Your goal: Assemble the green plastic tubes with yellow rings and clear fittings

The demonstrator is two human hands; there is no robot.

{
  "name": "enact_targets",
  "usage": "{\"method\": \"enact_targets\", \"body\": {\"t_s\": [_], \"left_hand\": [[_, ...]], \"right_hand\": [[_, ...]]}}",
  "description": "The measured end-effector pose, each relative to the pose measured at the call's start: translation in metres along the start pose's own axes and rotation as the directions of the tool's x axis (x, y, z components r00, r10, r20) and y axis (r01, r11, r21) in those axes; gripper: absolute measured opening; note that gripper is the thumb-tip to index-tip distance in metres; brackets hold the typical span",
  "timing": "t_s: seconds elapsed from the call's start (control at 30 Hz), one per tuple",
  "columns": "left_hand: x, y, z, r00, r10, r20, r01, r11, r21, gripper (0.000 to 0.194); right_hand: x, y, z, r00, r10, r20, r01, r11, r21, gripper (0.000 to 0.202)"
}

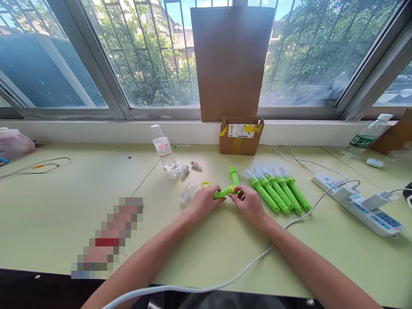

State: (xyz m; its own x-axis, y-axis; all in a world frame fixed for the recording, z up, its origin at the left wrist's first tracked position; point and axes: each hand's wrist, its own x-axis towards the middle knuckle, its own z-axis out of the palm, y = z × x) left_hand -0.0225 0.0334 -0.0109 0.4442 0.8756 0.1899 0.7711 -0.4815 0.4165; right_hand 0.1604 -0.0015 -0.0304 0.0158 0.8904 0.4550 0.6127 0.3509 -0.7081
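Note:
My left hand [206, 201] is closed around a green plastic tube [221, 194], which it holds level above the table. At the tube's right end sits a yellow ring [231, 189], and my right hand [249, 205] pinches there with thumb and fingers. Just behind, a second green tube [234, 174] lies partly hidden by my right hand. To the left are a loose yellow ring [205, 184], a clear plastic cap [188, 192] and a small clear piece with a red spot [196, 165]. Several green tubes with clear caps [278, 191] lie side by side on the right.
A water bottle [163, 147] stands behind more clear caps [179, 171]. A cardboard box [241, 141] is at the back. On the right lies a power strip [357, 206]; its white cable [257, 259] runs under my right forearm. Another bottle [367, 135] leans at far right.

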Motion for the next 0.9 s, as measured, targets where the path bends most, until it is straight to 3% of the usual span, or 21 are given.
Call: {"method": "enact_targets", "body": {"t_s": [0.47,0.6,0.7,0.9], "left_hand": [[-0.002,0.001,0.002,0.997,-0.04,-0.061,0.026,0.979,-0.204,0.022],[-0.004,0.003,0.008,0.977,0.015,-0.211,-0.035,0.995,-0.094,0.017],[-0.003,0.001,0.009,0.949,0.122,-0.291,-0.121,0.992,0.023,0.013],[-0.002,-0.007,0.006,0.907,0.335,-0.255,-0.253,0.918,0.305,0.013]], "right_hand": [[0.0,0.001,-0.002,0.996,-0.084,-0.007,0.083,0.996,-0.008,0.008],[-0.002,-0.001,-0.003,0.99,-0.123,-0.062,0.123,0.992,-0.008,0.004],[-0.003,-0.002,-0.002,0.983,-0.149,-0.105,0.148,0.989,-0.019,0.003],[-0.002,-0.003,-0.001,0.979,-0.134,-0.153,0.131,0.991,-0.029,0.007]]}}
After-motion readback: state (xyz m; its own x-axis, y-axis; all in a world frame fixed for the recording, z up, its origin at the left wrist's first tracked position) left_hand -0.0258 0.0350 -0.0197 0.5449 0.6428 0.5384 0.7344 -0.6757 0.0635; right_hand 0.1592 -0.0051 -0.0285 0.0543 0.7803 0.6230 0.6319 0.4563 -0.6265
